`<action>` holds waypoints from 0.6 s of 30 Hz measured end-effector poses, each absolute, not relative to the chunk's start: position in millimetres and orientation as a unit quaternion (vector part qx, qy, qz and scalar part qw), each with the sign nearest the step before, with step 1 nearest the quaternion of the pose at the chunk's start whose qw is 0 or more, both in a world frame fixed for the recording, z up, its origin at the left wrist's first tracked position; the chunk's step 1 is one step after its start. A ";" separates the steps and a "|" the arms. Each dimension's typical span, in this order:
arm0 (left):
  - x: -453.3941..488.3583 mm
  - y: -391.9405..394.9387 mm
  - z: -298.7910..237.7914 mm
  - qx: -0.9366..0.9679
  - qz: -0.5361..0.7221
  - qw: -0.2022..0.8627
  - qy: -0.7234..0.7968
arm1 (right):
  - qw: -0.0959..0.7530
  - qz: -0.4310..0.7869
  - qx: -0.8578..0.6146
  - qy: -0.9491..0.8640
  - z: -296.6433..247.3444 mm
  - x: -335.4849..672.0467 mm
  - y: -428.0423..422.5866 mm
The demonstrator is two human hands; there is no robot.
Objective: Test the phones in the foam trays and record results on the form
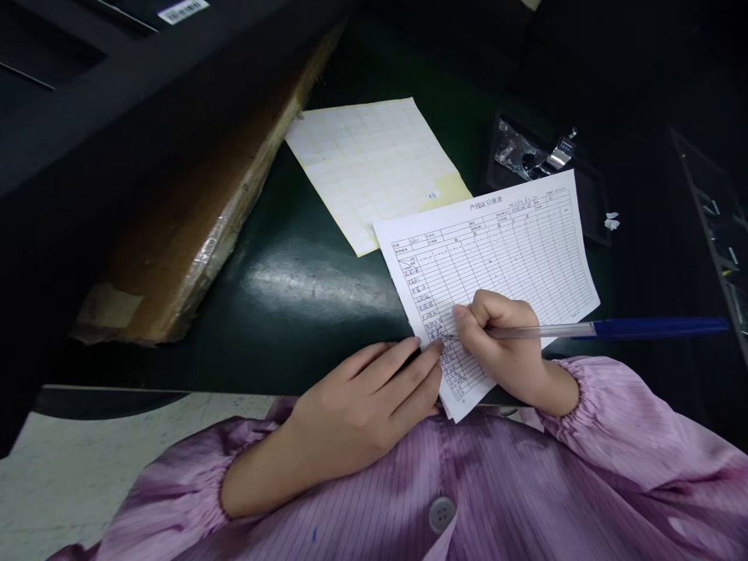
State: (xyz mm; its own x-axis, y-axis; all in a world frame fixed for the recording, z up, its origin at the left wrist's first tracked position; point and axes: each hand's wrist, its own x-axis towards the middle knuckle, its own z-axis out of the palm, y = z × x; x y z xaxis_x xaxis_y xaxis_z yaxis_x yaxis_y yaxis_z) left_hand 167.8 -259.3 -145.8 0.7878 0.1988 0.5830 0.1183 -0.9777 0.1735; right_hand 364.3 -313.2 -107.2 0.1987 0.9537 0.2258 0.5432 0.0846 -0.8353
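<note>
Lilac striped smock cloth [526,499], closed by a grey button [442,514], is being worn across the bottom of the view, with its gathered cuffs being held around both wrists. Just beyond it, a printed ruled form [496,265] with a Chinese heading is being pinned down by the left hand [362,405]. That hand is being kept flat and open, its fingers lying slightly parted, with the fingertips [437,349] being rested on the form's lower-left part. The right hand [502,343] is being closed narrowly around a ballpoint pen [654,328], whose blue rear end is being pointed out past the hand to the right. The pen's tip is being held at handwritten entries near the form's left edge, just beside the left fingertips. Ahead of both hands, a sheet of pale gridded labels [368,167] is being overlapped by the form's corner on a dark green bench top [304,312]. Further ahead of the right hand, a clear plastic bag [517,152] and a small metal object [559,153] are being kept on a black tray [590,202]. Well left of the left hand, a plastic-wrapped cardboard package [192,210] is being propped at the bench edge.
</note>
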 end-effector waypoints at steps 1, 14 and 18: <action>167.9 -259.1 -145.4 0.944 0.313 0.064 0.085 | 0.444 0.231 -0.636 -0.587 -107.0 364.1 -313.2; 166.1 -259.9 -145.3 0.950 0.307 0.021 0.047 | 0.609 0.256 -0.674 -0.331 -109.9 375.7 -302.2; 161.9 -264.7 -145.7 0.951 0.304 0.006 0.046 | 0.627 0.295 -0.662 -0.285 -108.2 375.8 -307.9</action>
